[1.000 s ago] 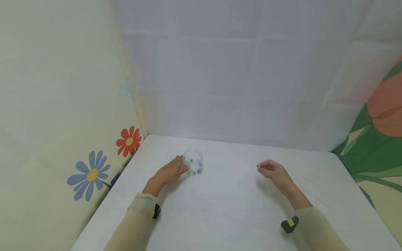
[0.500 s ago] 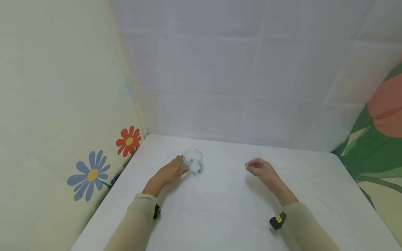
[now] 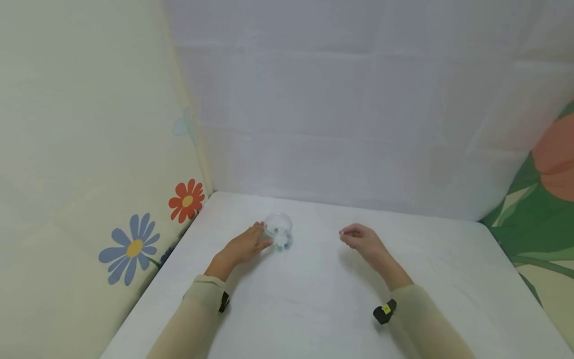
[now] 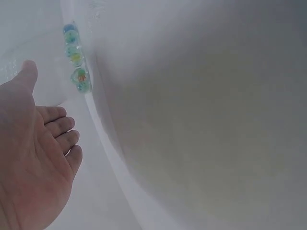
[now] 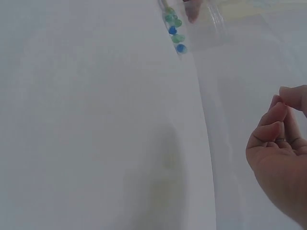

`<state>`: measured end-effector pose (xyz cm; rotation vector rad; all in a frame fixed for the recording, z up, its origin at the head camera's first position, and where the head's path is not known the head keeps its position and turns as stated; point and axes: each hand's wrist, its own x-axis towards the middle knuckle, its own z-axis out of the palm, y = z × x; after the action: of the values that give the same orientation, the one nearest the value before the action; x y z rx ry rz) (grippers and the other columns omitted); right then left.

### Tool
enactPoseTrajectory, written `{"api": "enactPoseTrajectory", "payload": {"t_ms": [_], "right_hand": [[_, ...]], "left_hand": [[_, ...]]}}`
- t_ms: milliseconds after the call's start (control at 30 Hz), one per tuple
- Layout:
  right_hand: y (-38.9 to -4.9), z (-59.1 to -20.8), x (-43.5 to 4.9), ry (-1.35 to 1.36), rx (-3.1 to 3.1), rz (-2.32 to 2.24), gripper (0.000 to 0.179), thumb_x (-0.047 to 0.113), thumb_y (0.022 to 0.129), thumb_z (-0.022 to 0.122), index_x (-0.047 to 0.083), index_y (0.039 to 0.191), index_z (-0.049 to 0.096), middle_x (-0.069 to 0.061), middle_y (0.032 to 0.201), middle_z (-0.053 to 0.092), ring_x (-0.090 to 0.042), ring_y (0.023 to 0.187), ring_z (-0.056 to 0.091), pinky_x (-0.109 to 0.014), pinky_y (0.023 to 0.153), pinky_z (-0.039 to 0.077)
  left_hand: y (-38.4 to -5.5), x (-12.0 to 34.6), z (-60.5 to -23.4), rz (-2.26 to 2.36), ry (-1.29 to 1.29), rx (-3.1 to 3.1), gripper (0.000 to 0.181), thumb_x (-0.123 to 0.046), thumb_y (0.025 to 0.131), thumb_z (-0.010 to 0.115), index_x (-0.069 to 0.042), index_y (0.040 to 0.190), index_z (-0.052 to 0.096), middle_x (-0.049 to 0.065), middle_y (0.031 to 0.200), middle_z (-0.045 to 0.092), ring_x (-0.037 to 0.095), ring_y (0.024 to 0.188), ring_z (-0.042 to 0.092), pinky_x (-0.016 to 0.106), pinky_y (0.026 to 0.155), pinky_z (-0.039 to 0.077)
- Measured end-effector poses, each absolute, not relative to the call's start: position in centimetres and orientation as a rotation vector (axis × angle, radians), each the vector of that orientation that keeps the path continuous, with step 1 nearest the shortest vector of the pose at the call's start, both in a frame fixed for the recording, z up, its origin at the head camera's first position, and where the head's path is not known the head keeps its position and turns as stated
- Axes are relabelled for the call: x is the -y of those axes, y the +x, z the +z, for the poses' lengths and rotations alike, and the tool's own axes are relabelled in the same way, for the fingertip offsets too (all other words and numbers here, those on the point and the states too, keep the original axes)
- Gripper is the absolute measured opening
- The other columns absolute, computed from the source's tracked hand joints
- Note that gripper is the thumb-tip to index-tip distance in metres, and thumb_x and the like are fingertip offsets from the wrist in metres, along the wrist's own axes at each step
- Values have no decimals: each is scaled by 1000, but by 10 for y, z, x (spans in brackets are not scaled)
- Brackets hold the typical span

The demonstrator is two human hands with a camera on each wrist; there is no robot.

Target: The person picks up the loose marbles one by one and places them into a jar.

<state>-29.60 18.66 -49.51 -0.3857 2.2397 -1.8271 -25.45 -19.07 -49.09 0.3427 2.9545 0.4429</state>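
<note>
A clear round jar (image 3: 278, 222) stands on the white table, with several blue and green glass marbles (image 3: 280, 245) along its bottom. My left hand (image 3: 244, 245) rests against the jar's left side, its fingers fairly straight and the thumb at the near side. The left wrist view shows that left hand (image 4: 41, 158) beside the jar's wall, with the marbles (image 4: 74, 57) past the fingertips. To the right of the jar, above the table, my right hand (image 3: 364, 243) pinches a small dark marble (image 3: 341, 233) between thumb and forefinger. In the right wrist view the fingers mostly hide it.
A white cloth covers the table (image 3: 296, 309). Behind it hangs a pale creased cloth (image 3: 314, 124). A cream cloth printed with flowers (image 3: 133, 248) closes the left side, and a large leaf-and-flower print (image 3: 533, 224) stands at the right.
My right hand has moved left toward the jar, carrying the marble. The left hand and the jar have stayed in place; the head view has shifted slightly.
</note>
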Motion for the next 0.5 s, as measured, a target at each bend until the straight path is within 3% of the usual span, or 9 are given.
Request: {"api": "enactPoseTrajectory", "payload": {"t_ms": [200, 500], "right_hand": [[-299, -493, -170, -409, -2229, -1810, 25, 18, 97, 70, 1, 114, 65, -7, 111, 69, -21, 97, 60, -41, 90, 51], [-303, -489, -141, -442, -2156, -1838, 23, 17, 96, 70, 1, 113, 66, -7, 105, 68, -26, 94, 57, -46, 90, 50]], "left_hand": [[-254, 189, -491, 427, 335, -2956, 79, -53, 107, 36, 5, 158, 20, 20, 167, 18, 35, 156, 13, 49, 126, 17], [-255, 191, -490, 397, 348, -2953, 82, -56, 106, 36, 6, 158, 21, 21, 166, 19, 35, 155, 14, 49, 125, 18]]}}
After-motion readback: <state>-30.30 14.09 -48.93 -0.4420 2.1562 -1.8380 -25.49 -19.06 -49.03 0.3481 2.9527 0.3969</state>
